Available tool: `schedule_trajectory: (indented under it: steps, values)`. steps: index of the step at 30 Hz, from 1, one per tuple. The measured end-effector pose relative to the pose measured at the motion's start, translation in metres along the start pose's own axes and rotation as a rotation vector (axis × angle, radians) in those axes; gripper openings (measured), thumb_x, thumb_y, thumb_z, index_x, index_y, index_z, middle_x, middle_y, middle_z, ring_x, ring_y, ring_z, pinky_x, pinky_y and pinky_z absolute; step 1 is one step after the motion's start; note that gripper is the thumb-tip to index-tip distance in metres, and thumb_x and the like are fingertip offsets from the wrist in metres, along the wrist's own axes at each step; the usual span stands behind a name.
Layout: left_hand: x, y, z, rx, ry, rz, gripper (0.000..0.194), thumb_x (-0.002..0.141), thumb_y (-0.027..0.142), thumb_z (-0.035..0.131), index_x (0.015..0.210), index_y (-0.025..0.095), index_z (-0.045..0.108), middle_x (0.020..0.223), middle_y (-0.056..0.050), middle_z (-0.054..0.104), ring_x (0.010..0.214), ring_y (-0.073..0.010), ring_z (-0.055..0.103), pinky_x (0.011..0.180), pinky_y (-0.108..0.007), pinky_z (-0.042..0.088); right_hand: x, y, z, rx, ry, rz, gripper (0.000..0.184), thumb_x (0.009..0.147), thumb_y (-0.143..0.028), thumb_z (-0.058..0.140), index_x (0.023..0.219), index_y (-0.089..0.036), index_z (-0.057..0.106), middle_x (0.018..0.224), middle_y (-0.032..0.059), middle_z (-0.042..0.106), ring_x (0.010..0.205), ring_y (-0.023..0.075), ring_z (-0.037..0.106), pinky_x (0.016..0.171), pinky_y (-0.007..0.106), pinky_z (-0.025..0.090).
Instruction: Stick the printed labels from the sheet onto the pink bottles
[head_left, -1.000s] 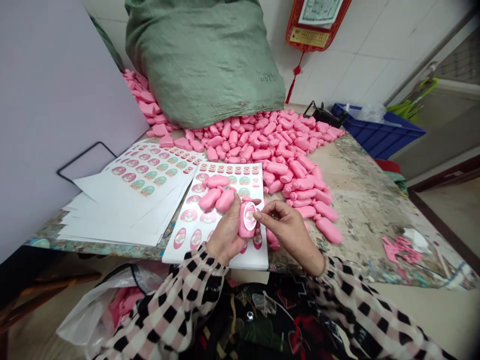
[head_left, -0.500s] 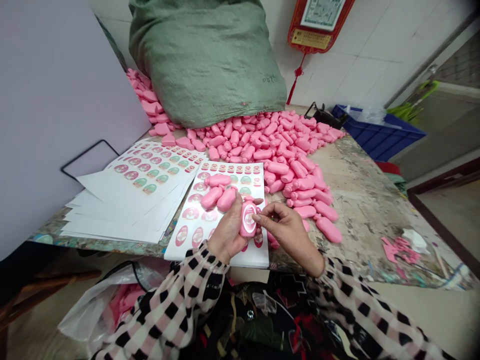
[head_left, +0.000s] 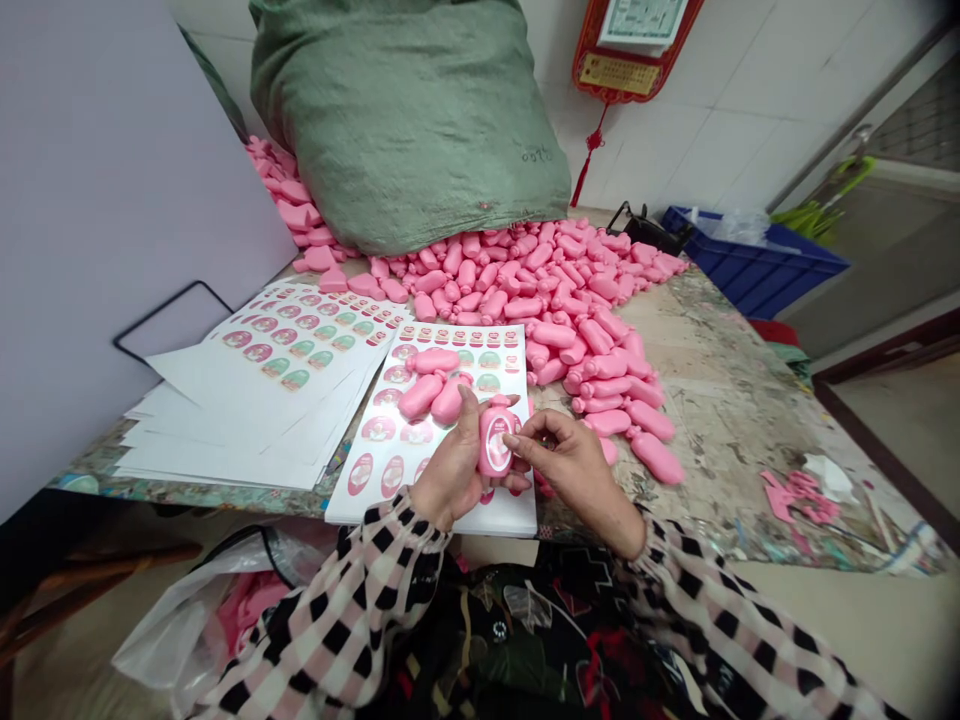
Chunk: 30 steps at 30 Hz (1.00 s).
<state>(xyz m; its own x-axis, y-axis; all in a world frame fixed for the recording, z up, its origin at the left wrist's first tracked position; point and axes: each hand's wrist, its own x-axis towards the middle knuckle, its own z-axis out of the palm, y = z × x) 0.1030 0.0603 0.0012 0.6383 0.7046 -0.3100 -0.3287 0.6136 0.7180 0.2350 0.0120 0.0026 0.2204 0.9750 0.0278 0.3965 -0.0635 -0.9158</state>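
head: left hand [head_left: 448, 472] grips bottle [head_left: 490, 414], right hand [head_left: 576, 466], curled closed, touches label [head_left: 495, 440] from three o'clock; a slip could crease it!

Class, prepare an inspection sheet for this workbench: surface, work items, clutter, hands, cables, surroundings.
Surface: tabletop, stained and paint-marked.
Work items: one pink bottle in hand, bearing an oval label; three loose bottles on a sticker sheet; bottle heap behind.
Clutter: pink scraps at right.
Hands: left hand holds the bottle; right hand touches the label.
Cables: nothing seen.
Surroundings: green sack, blue crate, red hanging calendar.
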Motion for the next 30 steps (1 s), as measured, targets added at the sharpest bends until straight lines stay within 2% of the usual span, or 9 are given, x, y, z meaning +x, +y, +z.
schedule_trajectory:
  steps: [5, 11, 13, 17, 19, 22, 25, 27, 30]
  values:
    - [-0.011, 0.004, -0.001, 0.162, -0.043, -0.022, 0.047, 0.075, 0.049, 0.062, 0.108, 0.021, 0.045, 0.07, 0.001, 0.058, 0.054, -0.0117, 0.06, 0.047, -0.02, 0.043, -0.002, 0.002, -0.002, 0.062, -0.095, 0.035, 0.026, 0.076, -0.046, 0.06, 0.072, -0.021, 0.055, 0.06, -0.002, 0.062, 0.054, 0.0134, 0.056, 0.053, 0.025, 0.044]
    - [-0.016, -0.002, 0.002, 0.262, -0.018, 0.041, 0.035, 0.081, 0.049, 0.053, 0.102, 0.022, 0.042, 0.062, 0.005, 0.053, 0.049, -0.0123, 0.057, 0.043, -0.022, 0.043, -0.007, 0.0, -0.013, -0.065, -0.158, -0.02, 0.021, 0.08, -0.043, 0.056, 0.081, -0.023, 0.06, 0.066, -0.0028, 0.064, 0.06, 0.0134, 0.056, 0.058, 0.025, 0.043]
    - [-0.018, 0.0, -0.001, 0.241, 0.009, 0.088, 0.029, 0.083, 0.046, 0.051, 0.097, 0.022, 0.042, 0.064, 0.005, 0.053, 0.048, -0.0112, 0.056, 0.04, -0.02, 0.04, -0.004, 0.001, -0.024, -0.123, -0.127, -0.016, 0.02, 0.08, -0.043, 0.056, 0.081, -0.023, 0.061, 0.066, -0.0028, 0.063, 0.062, 0.0137, 0.056, 0.058, 0.025, 0.042]
    - [-0.025, 0.012, -0.009, 0.216, 0.083, 0.183, 0.021, 0.085, 0.039, 0.051, 0.088, 0.022, 0.04, 0.069, 0.004, 0.056, 0.046, -0.0083, 0.052, 0.04, -0.02, 0.04, 0.003, 0.005, -0.042, -0.094, 0.058, 0.022, 0.022, 0.079, -0.043, 0.056, 0.079, -0.021, 0.06, 0.074, -0.0006, 0.062, 0.066, 0.0141, 0.055, 0.06, 0.026, 0.043]
    - [-0.027, 0.011, -0.006, 0.247, 0.048, 0.144, 0.021, 0.083, 0.036, 0.054, 0.091, 0.022, 0.04, 0.069, 0.004, 0.056, 0.046, -0.0088, 0.053, 0.039, -0.019, 0.04, 0.002, 0.005, -0.036, 0.012, 0.093, 0.028, 0.025, 0.075, -0.044, 0.061, 0.084, -0.022, 0.058, 0.076, -0.0007, 0.061, 0.064, 0.0135, 0.054, 0.058, 0.026, 0.043]
    - [-0.028, -0.003, 0.005, 0.29, -0.037, 0.015, 0.026, 0.077, 0.03, 0.059, 0.094, 0.021, 0.041, 0.063, 0.005, 0.054, 0.042, -0.0089, 0.051, 0.035, -0.017, 0.036, -0.006, 0.003, -0.01, 0.177, 0.022, 0.054, 0.042, 0.066, -0.045, 0.07, 0.099, -0.025, 0.052, 0.074, -0.0027, 0.058, 0.058, 0.0126, 0.051, 0.05, 0.024, 0.042]
    - [-0.035, -0.017, 0.01, 0.356, -0.053, -0.111, 0.034, 0.071, 0.022, 0.062, 0.097, 0.021, 0.042, 0.056, 0.007, 0.052, 0.037, -0.0079, 0.047, 0.033, -0.017, 0.034, -0.011, 0.006, 0.011, 0.26, 0.013, 0.026, 0.043, 0.066, -0.047, 0.07, 0.097, -0.024, 0.051, 0.081, -0.0017, 0.06, 0.064, 0.013, 0.053, 0.055, 0.024, 0.044]
    - [-0.048, -0.018, 0.004, 0.401, -0.002, -0.17, 0.041, 0.069, 0.024, 0.064, 0.103, 0.022, 0.041, 0.055, 0.006, 0.054, 0.036, -0.0083, 0.046, 0.032, -0.017, 0.033, -0.01, 0.011, 0.009, 0.188, 0.063, -0.002, 0.04, 0.069, -0.049, 0.067, 0.096, -0.023, 0.051, 0.085, -0.001, 0.06, 0.067, 0.0135, 0.054, 0.058, 0.025, 0.044]
    - [-0.082, -0.008, -0.023, 0.443, 0.172, -0.176, 0.044, 0.071, 0.036, 0.064, 0.107, 0.024, 0.043, 0.055, 0.005, 0.055, 0.035, -0.0086, 0.044, 0.03, -0.016, 0.026, -0.008, 0.019, -0.012, -0.173, 0.085, -0.013, 0.034, 0.076, -0.051, 0.059, 0.095, -0.023, 0.055, 0.079, -0.0012, 0.061, 0.065, 0.0144, 0.054, 0.057, 0.026, 0.039]
